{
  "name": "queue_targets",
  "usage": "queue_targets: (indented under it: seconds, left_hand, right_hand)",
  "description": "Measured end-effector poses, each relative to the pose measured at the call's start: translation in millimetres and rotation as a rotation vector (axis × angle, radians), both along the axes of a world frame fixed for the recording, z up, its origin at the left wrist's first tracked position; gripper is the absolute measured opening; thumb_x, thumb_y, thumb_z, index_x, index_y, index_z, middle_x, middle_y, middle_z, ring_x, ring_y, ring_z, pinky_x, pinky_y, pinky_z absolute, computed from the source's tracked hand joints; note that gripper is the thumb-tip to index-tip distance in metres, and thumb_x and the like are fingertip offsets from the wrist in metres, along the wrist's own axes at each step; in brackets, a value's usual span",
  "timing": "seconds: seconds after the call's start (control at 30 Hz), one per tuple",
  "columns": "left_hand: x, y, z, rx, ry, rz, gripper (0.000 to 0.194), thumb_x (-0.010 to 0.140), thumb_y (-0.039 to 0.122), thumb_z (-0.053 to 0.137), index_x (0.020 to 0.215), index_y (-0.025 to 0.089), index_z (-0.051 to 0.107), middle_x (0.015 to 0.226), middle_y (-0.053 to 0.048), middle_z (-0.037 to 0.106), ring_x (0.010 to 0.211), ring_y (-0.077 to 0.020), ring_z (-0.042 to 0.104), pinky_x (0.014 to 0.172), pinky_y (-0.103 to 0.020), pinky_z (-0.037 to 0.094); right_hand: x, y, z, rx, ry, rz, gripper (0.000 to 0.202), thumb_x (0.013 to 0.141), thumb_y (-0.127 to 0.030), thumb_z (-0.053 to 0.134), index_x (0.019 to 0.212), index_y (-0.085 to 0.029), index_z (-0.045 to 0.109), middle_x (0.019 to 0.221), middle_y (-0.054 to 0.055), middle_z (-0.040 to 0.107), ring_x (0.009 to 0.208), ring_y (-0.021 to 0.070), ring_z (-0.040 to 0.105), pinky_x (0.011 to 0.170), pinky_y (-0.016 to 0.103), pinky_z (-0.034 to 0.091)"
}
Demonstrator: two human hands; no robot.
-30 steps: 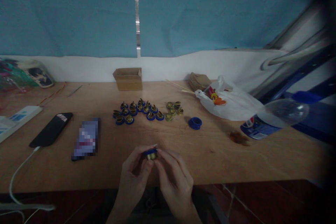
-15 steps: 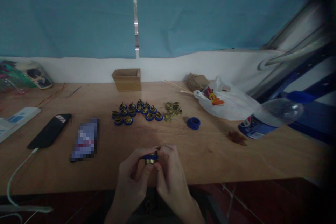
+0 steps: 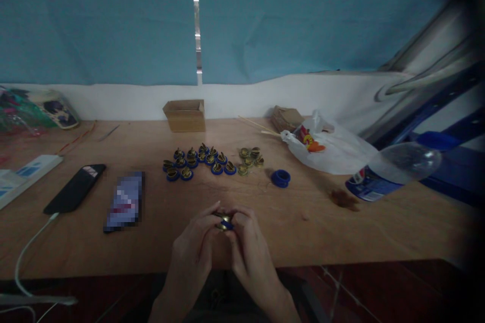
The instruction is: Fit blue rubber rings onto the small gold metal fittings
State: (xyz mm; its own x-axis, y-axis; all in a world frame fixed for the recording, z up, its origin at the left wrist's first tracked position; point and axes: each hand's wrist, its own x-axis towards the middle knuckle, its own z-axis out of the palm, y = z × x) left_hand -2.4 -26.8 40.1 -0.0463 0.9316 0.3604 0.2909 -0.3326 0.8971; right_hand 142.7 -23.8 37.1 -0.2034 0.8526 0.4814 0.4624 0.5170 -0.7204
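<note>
Near the table's front edge, my left hand point(image 3: 194, 242) and my right hand point(image 3: 249, 242) meet around a small brass-coloured round piece with a blue ring point(image 3: 226, 223). Fingers and thumbs of both hands are closed on it from either side, hiding much of it. Several similar brass pieces with blue rings point(image 3: 186, 173) stand grouped beyond the hands. To the right of that group lie several brass pieces point(image 3: 247, 161) with no blue ring visible. A blue ring-shaped part point(image 3: 280, 178) sits farther right.
On the left are a black phone point(image 3: 76, 188) with a white cable, a pixelated flat object point(image 3: 125, 202) and a power strip point(image 3: 32, 176). A cardboard box point(image 3: 185, 117) stands at the back. A white plastic bag point(image 3: 333, 151) and a tilted plastic bottle point(image 3: 394, 169) occupy the right.
The held piece has turned and tilted between my fingers; its blue ring now shows lower and nearer the right hand. My left fingers have shifted around it. The view has moved slightly.
</note>
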Motion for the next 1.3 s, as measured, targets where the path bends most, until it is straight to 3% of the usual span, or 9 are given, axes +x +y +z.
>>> queue_targets:
  seconds: [0.23, 0.47, 0.7, 0.8, 0.9, 1.0, 1.07, 1.2, 1.3]
  left_hand:
    - [-2, 2, -8.8, -0.105, 0.117, 0.047, 0.023, 0.084, 0.015, 0.055, 0.099, 0.029, 0.065, 0.116, -0.002, 0.07, 0.102, -0.0197, 0.068, 0.09, -0.029, 0.052]
    - [1, -2, -10.3, -0.22, -0.004, 0.175, 0.015, 0.079, 0.018, 0.061, 0.091, 0.026, 0.059, 0.089, -0.003, 0.073, 0.083, -0.0222, 0.073, 0.063, -0.026, 0.055]
    - [6, -7, -8.3, -0.095, 0.011, 0.144, 0.018, 0.074, 0.017, 0.065, 0.088, 0.026, 0.058, 0.083, -0.001, 0.072, 0.081, -0.0208, 0.072, 0.07, -0.026, 0.055]
    - [8, -5, -9.1, -0.113, 0.019, 0.146, 0.014, 0.076, 0.018, 0.063, 0.085, 0.026, 0.057, 0.081, 0.0, 0.072, 0.081, -0.0203, 0.072, 0.07, -0.026, 0.054]
    - [7, 2, -8.6, -0.179, 0.016, 0.131, 0.009, 0.08, 0.021, 0.06, 0.088, 0.025, 0.056, 0.087, -0.002, 0.072, 0.084, -0.0202, 0.071, 0.072, -0.027, 0.053]
    - [4, 9, -9.2, -0.266, 0.017, 0.074, 0.01, 0.081, 0.024, 0.059, 0.091, 0.025, 0.057, 0.088, -0.003, 0.073, 0.085, -0.0203, 0.071, 0.071, -0.027, 0.053]
    - [1, 12, -11.3, -0.312, 0.038, 0.086, 0.009, 0.081, 0.028, 0.062, 0.087, 0.024, 0.059, 0.084, -0.003, 0.073, 0.083, -0.0207, 0.071, 0.069, -0.027, 0.053]
    - [-4, 17, -19.2, -0.345, -0.019, 0.141, 0.022, 0.077, 0.037, 0.068, 0.072, 0.019, 0.057, 0.083, -0.005, 0.07, 0.079, -0.019, 0.068, 0.07, -0.027, 0.052]
    - [-10, 21, -23.7, -0.454, -0.206, 0.181, 0.031, 0.07, 0.04, 0.073, 0.076, 0.018, 0.051, 0.074, -0.002, 0.065, 0.058, -0.0126, 0.062, 0.052, -0.021, 0.048]
  right_hand:
    - [-1, -2, 6.1, 0.021, -0.052, -0.034, 0.027, 0.091, -0.01, 0.043, 0.114, -0.025, 0.049, 0.116, 0.008, 0.055, 0.111, 0.0189, 0.057, 0.095, 0.035, 0.051]
    - [0, 4, -0.7, 0.01, -0.031, -0.083, 0.033, 0.091, -0.017, 0.05, 0.122, -0.024, 0.044, 0.119, 0.01, 0.058, 0.114, 0.0224, 0.057, 0.094, 0.041, 0.052]
    - [-2, 5, 0.6, -0.084, 0.083, 0.043, 0.015, 0.088, -0.011, 0.045, 0.097, -0.023, 0.048, 0.091, 0.004, 0.06, 0.084, 0.0169, 0.061, 0.073, 0.029, 0.053]
    - [-5, 7, -1.3, -0.118, 0.194, 0.058, 0.009, 0.09, -0.014, 0.046, 0.092, -0.023, 0.049, 0.088, 0.002, 0.058, 0.082, 0.0151, 0.06, 0.072, 0.027, 0.052]
    - [-3, 11, -5.5, -0.226, 0.337, 0.035, 0.014, 0.088, -0.021, 0.056, 0.101, -0.023, 0.052, 0.095, 0.003, 0.062, 0.089, 0.0163, 0.063, 0.081, 0.031, 0.053]
    - [2, 13, -8.7, -0.42, 0.457, 0.116, 0.037, 0.086, -0.025, 0.061, 0.121, -0.026, 0.049, 0.113, 0.006, 0.065, 0.103, 0.0192, 0.064, 0.094, 0.039, 0.05]
    - [6, 13, -10.5, -0.506, 0.545, 0.163, 0.04, 0.088, -0.027, 0.058, 0.127, -0.026, 0.049, 0.123, 0.009, 0.062, 0.112, 0.0214, 0.061, 0.099, 0.044, 0.048]
    - [12, 15, -17.7, -0.496, 0.666, 0.052, 0.038, 0.091, -0.032, 0.053, 0.129, -0.025, 0.05, 0.133, 0.011, 0.057, 0.118, 0.0244, 0.058, 0.099, 0.048, 0.048]
    - [15, 17, -24.6, -0.439, 0.643, -0.075, 0.044, 0.089, -0.034, 0.057, 0.131, -0.025, 0.049, 0.133, 0.012, 0.057, 0.114, 0.0234, 0.061, 0.099, 0.046, 0.049]
